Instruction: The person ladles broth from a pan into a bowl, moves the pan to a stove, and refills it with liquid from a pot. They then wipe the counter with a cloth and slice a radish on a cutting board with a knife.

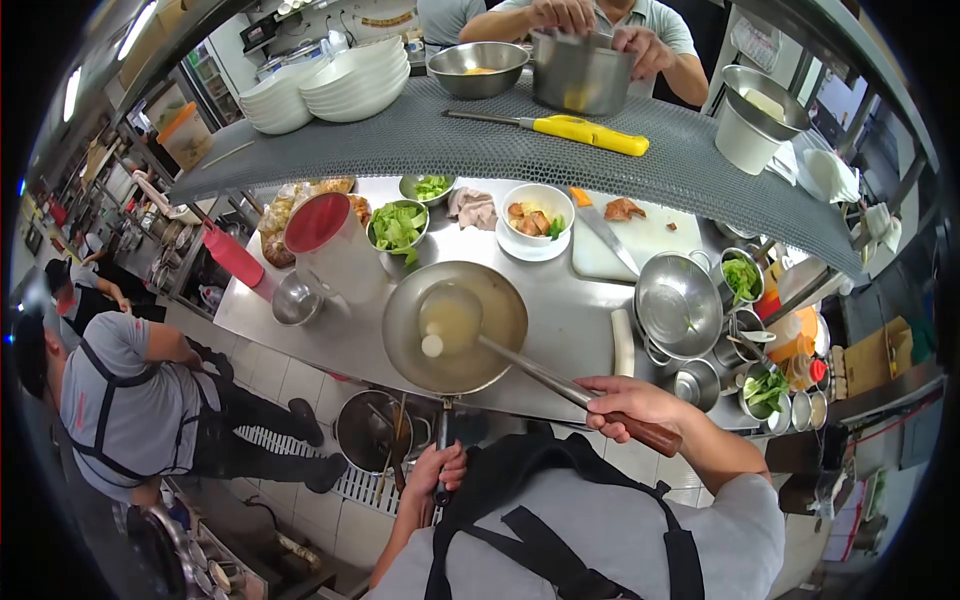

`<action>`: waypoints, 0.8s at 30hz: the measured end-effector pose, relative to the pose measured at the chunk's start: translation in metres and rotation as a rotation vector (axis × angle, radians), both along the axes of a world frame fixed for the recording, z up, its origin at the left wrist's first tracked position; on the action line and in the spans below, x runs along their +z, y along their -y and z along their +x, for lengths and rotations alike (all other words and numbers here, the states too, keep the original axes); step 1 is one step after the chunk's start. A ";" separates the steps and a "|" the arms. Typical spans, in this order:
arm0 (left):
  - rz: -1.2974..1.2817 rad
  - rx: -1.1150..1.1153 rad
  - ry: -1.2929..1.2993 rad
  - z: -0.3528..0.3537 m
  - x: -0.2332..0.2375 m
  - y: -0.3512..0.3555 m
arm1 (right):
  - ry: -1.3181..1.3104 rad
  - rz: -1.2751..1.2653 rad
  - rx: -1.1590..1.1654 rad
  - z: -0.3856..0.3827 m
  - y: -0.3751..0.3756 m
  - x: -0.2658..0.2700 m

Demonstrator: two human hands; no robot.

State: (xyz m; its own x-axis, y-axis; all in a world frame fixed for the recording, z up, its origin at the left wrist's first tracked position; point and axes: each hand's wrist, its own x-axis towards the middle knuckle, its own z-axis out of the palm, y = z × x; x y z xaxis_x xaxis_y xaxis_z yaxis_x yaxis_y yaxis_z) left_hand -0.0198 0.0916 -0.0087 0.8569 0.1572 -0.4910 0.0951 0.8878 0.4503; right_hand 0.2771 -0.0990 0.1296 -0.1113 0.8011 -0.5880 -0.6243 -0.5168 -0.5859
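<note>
My left hand (438, 470) is wrapped round the handle of a frying pan (508, 325), which is over the front edge of the steel counter. My right hand (640, 408) grips the brown wooden handle of a ladle (540, 376). The ladle's bowl lies inside the pan and carries pale yellowish liquid with a small round white piece at its edge. More thin liquid shows in the pan. Behind the pan, a white bowl (513, 197) on a white saucer contains browned meat pieces, greens and something pale yellow.
A knife (608, 240) lies on a white cutting board (600, 264) with browned meat. Nearby stand a large steel pot (680, 305), a lettuce bowl (399, 225) and a clear pitcher (345, 265). Across the shelf (370, 150), another person's hands work at a pot (585, 75). A co-worker (130, 390) stands left.
</note>
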 end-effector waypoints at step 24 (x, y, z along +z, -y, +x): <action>-0.018 0.432 0.018 -0.002 0.014 0.126 | -0.044 -0.017 0.254 0.036 -0.008 0.008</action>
State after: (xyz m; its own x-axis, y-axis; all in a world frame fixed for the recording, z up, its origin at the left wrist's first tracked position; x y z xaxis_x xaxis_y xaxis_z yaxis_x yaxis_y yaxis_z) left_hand -0.0219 -0.0339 0.0058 0.7228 0.4950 -0.4823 -0.2951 0.8521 0.4323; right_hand 0.3132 -0.0910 0.1380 -0.3341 0.7342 -0.5910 -0.4979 -0.6699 -0.5508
